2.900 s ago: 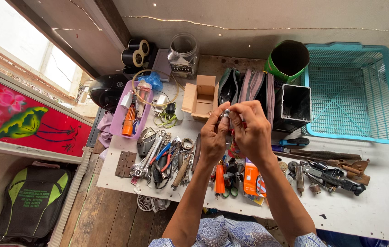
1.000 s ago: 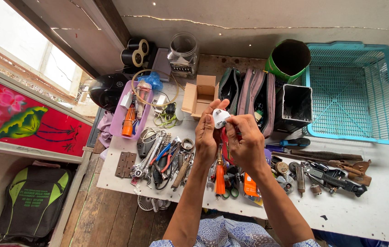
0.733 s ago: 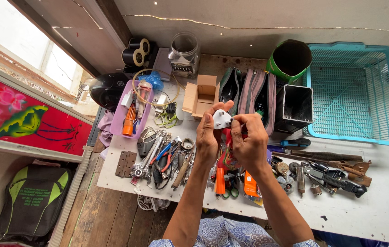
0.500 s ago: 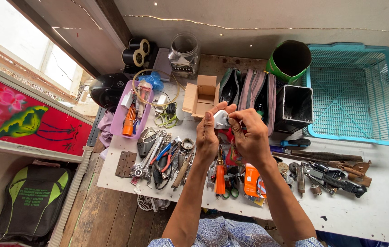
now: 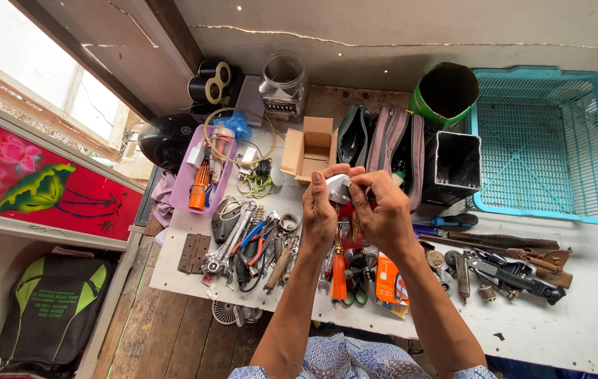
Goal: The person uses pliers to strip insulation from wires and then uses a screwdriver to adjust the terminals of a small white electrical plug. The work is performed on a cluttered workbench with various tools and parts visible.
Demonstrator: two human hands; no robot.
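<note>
Both hands are raised above the middle of the white counter point(image 5: 594, 330), and a small pale grey object point(image 5: 337, 188) sits between them. The left hand point(image 5: 320, 214) cups it from the left, thumb and forefinger closed narrow on its near side. The right hand point(image 5: 382, 210) comes over it from the right, its fingers point(image 5: 358, 184) curled tight onto the top and far edge. So the object lies at the fingertips of both hands, a little nearer the left palm, and both are closed on it; its long axis cannot be told, since most of it is covered. Below the hands, on the counter, lie an orange-handled tool point(image 5: 339, 275) and a heap of pliers and wrenches point(image 5: 253, 242); an open cardboard box point(image 5: 308, 147) stands just beyond, towards the far edge
</note>
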